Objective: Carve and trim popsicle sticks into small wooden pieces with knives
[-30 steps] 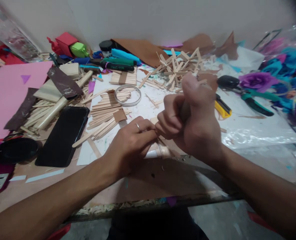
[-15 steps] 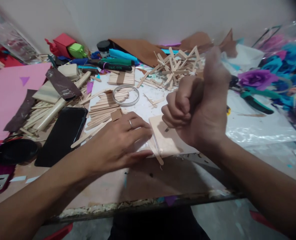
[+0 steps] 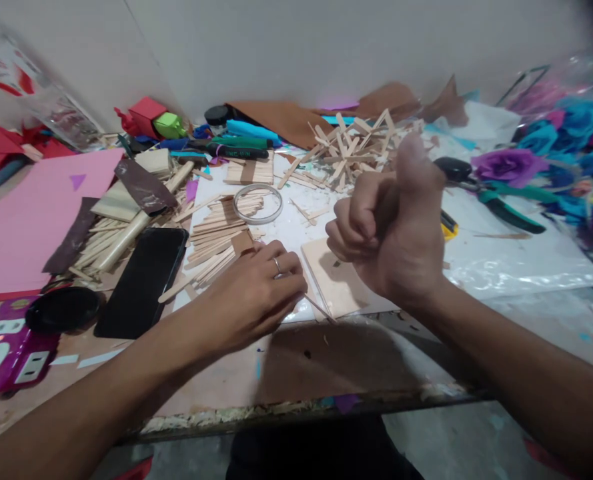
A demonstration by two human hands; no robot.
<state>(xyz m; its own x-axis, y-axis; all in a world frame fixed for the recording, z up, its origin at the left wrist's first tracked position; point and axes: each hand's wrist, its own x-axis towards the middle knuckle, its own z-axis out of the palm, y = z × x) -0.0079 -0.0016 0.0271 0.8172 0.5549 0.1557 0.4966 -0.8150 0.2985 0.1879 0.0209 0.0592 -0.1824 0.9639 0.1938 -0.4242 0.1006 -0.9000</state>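
Observation:
My left hand point(image 3: 256, 290), with a ring on one finger, is closed on a thin wooden craft stick point(image 3: 320, 309) that points toward the table's front edge. Beside it lies a square pale wooden board point(image 3: 333, 277). Over this board my right hand point(image 3: 389, 230) is raised in a fist, thumb upward. The curled fingers hide whatever is inside. A small dark tip point(image 3: 337, 264) shows just below them. Behind the right wrist, part of a yellow and black tool point(image 3: 449, 227) is visible. A row of craft sticks point(image 3: 213, 230) lies past my left fingers.
A roll of tape point(image 3: 257, 204) rests on the sticks. A heap of loose sticks point(image 3: 349, 150) lies at the back. Left are a phone point(image 3: 143, 283), a black round lid point(image 3: 63, 311) and pink paper point(image 3: 46, 220). Green-handled pliers point(image 3: 511, 212) and paper flowers point(image 3: 509, 165) are right.
The left fingers have curled in, and the craft stick by them has turned on edge. My right fist has come slightly lower. The whole view has shifted a little.

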